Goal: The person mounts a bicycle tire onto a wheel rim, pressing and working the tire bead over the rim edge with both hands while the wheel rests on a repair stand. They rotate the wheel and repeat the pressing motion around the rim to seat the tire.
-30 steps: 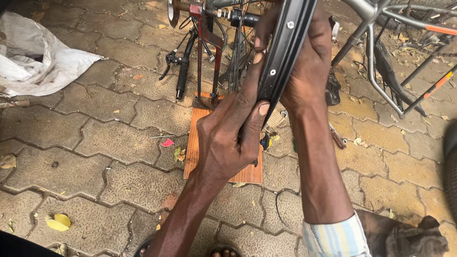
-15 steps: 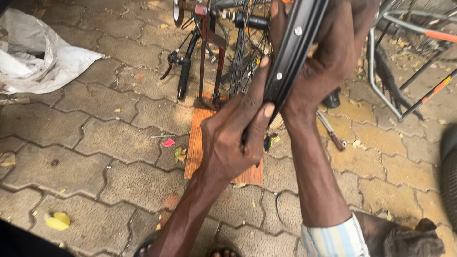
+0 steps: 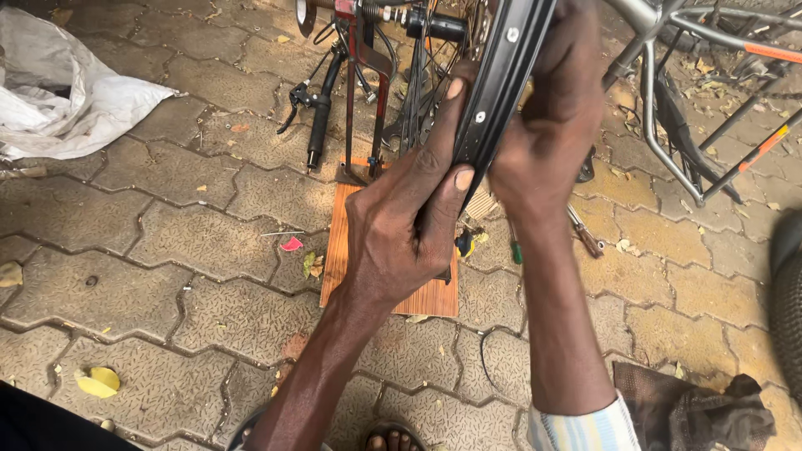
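1. Head view: both hands grip a black wheel rim that stands on edge near the top centre and slants down and to the left.
2. The left hand is closed round the rim's lower end, its thumb lying up along the rim's left side and a fingertip pressed on the rim's inner face.
3. The right hand wraps the rim from the right, a little higher, fingers curled tight over it; the two hands touch.
4. The rim shows a row of small spoke holes along its inner face.
5. Below the hands, on the paved ground, lies an orange wooden board.
6. A red metal stand rises from the board's far end, just behind the rim.
7. A black handlebar grip with a brake lever lies left of the stand.
8. A white sack lies crumpled in the upper left corner, well apart from the hands.
9. A grey bicycle frame stands at the upper right, near the right hand.
10. A screwdriver lies on the ground just right of the right forearm.
11. A dark rag is bunched at the lower right, beside a striped sleeve cuff.
12. A yellow leaf lies at the lower left.
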Demonstrator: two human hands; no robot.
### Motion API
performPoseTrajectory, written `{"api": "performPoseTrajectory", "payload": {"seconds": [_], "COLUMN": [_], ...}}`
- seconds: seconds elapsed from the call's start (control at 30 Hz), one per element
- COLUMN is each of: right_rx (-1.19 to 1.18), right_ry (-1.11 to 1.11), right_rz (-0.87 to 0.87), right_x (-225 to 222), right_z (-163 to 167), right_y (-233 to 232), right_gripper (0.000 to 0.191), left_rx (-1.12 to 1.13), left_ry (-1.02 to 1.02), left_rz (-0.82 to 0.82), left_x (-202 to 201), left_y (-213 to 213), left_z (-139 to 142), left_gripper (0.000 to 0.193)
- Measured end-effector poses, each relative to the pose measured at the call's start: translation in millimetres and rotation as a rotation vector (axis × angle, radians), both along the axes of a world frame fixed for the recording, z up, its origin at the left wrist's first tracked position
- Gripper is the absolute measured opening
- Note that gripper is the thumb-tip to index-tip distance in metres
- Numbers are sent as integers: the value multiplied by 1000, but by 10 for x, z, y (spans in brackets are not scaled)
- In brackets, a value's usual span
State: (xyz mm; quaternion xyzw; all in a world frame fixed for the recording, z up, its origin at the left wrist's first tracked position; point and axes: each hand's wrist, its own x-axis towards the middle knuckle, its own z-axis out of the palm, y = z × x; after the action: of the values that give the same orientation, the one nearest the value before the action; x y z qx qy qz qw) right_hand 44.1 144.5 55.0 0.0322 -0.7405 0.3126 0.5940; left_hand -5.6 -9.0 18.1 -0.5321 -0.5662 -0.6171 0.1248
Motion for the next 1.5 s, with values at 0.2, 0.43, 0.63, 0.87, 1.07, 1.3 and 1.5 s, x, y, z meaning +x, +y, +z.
{"api": "performPoseTrajectory", "payload": {"seconds": [0.2,0.43,0.63,0.87,1.07,1.3,1.5], "right_rx": [-212,-165,-229,-317,100,-14,-110], "right_ry": [48,-59,-93,-13,232,-85,-230], "right_rz": [326,283,463,460,-360,282,540], "right_x": [171,-19,-137,-123,-297,9,105], "right_z": [23,-62,63,44,50,313,374], "right_y": [127,206,279,87,-24,253,314], "right_gripper": [52,24,38,30,33,32,14], "left_rx": [-20,-48,-14,-34,-12,-3,-19], "left_ry": [-175,-10,6,-58,-35,-31,-128], "left_rz": [-26,-11,5,-35,-27,-40,-94], "left_x": [-79,19,38,28,45,16,18], "left_y": [37,-88,-60,-48,-71,-27,-18], "left_z": [90,108,68,39,12,3,-25], "left_gripper": [64,44,39,43,41,39,44]}}
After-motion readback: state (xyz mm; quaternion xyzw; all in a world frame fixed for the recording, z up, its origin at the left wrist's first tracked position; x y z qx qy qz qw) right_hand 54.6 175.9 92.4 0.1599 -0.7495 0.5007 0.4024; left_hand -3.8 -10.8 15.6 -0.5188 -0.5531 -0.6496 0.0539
